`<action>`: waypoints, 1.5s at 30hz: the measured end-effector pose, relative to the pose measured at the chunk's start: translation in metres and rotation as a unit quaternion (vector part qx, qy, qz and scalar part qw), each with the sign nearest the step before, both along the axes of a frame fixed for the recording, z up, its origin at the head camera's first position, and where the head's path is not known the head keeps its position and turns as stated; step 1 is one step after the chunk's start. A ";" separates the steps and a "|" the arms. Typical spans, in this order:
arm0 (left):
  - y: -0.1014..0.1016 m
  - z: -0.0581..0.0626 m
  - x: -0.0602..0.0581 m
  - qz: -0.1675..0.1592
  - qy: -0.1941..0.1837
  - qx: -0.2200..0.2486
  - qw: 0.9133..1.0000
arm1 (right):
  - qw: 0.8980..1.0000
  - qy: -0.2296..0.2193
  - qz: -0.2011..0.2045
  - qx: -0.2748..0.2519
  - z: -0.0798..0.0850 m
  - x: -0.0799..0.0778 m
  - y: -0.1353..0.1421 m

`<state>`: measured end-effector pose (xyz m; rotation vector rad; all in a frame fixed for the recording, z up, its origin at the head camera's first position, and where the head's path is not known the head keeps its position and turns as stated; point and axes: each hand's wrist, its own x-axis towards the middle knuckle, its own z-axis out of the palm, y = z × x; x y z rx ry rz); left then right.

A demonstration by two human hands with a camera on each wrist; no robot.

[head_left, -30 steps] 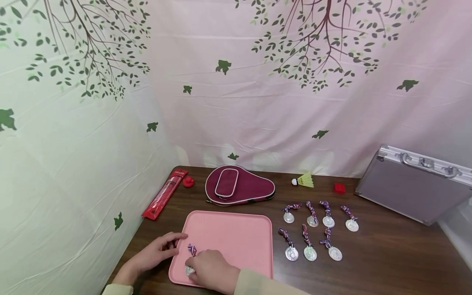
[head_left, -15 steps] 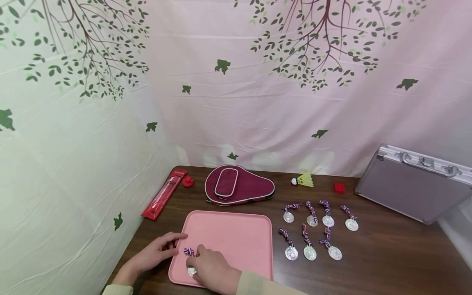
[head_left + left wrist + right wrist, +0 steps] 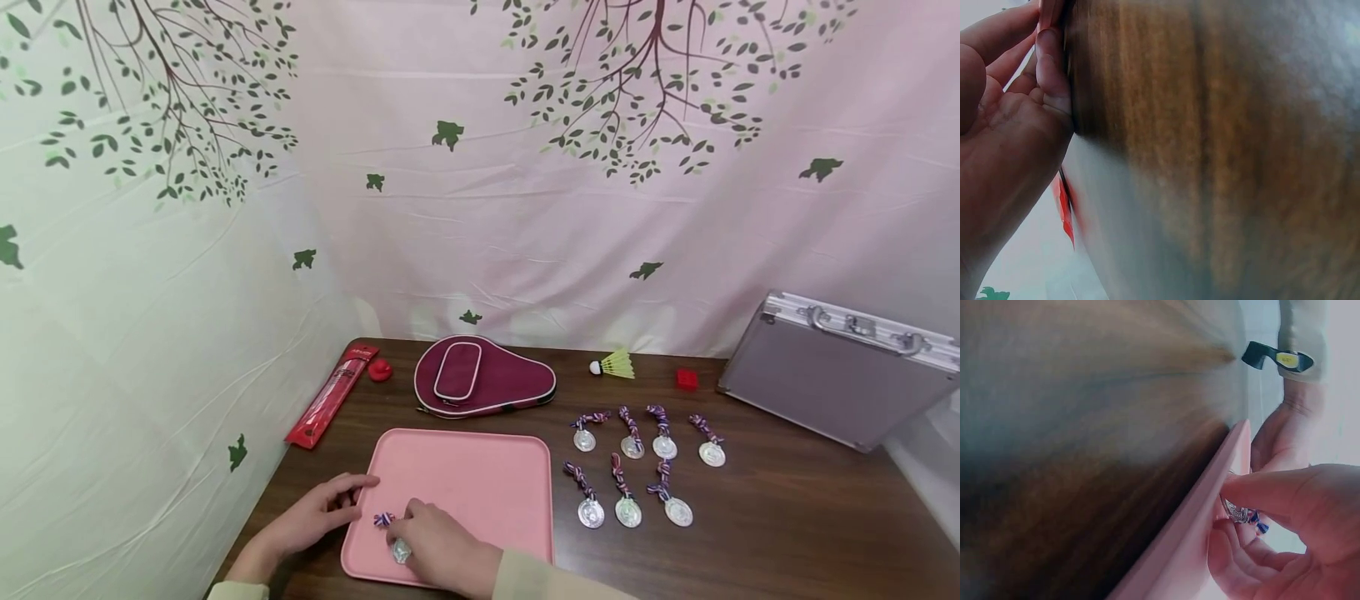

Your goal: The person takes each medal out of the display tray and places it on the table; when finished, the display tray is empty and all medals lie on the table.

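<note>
A silver medal (image 3: pixel 401 551) with a knotted striped ribbon (image 3: pixel 384 519) lies at the near left of the pink tray (image 3: pixel 480 467). My right hand (image 3: pixel 442 546) pinches this medal between thumb and fingers, low over the tray; part of its face is covered. In the right wrist view the medal (image 3: pixel 1235 511) shows between the right thumb and fingers. At the tray's left rim, my left hand (image 3: pixel 318 512) grips the edge, with fingertips over it. Several more silver medals, such as one in the near row (image 3: pixel 628 512), lie in two rows right of the tray.
Behind the tray lies a maroon paddle case (image 3: pixel 517 383). A red packet (image 3: pixel 333 396) and a small red object (image 3: pixel 380 370) are at its left. A yellow shuttlecock (image 3: pixel 613 364), a red block (image 3: pixel 686 379) and a silver-edged case (image 3: pixel 832 375) stand along the back right.
My right hand has shifted slightly right with the medal, and its ribbon has dropped lower and bunched up. The left hand stays at the tray's rim. The head view has shifted slightly.
</note>
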<state>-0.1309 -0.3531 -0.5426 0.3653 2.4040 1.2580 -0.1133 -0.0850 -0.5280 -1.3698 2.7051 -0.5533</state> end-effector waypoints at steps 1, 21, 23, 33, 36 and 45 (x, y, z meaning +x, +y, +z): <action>0.000 0.000 0.000 -0.002 0.002 0.001 1.000 | 1.000 -0.008 0.006 -0.005 -0.001 -0.001 0.002; 0.003 -0.004 0.000 -0.006 0.019 -0.007 1.000 | 0.982 -0.078 0.091 -0.145 0.011 -0.020 0.094; 0.003 -0.004 0.000 -0.005 0.018 -0.006 1.000 | 0.978 -0.097 0.087 -0.165 0.012 -0.024 0.113; 0.003 -0.003 -0.001 -0.006 0.020 -0.009 1.000 | 0.969 -0.128 0.052 -0.205 0.010 -0.048 0.221; 0.003 -0.002 -0.001 -0.005 0.017 -0.009 1.000 | 0.967 -0.117 0.039 -0.222 0.007 -0.054 0.255; 0.003 0.001 -0.002 0.002 0.006 -0.016 1.000 | 0.967 -0.071 -0.102 -0.222 -0.001 -0.051 0.366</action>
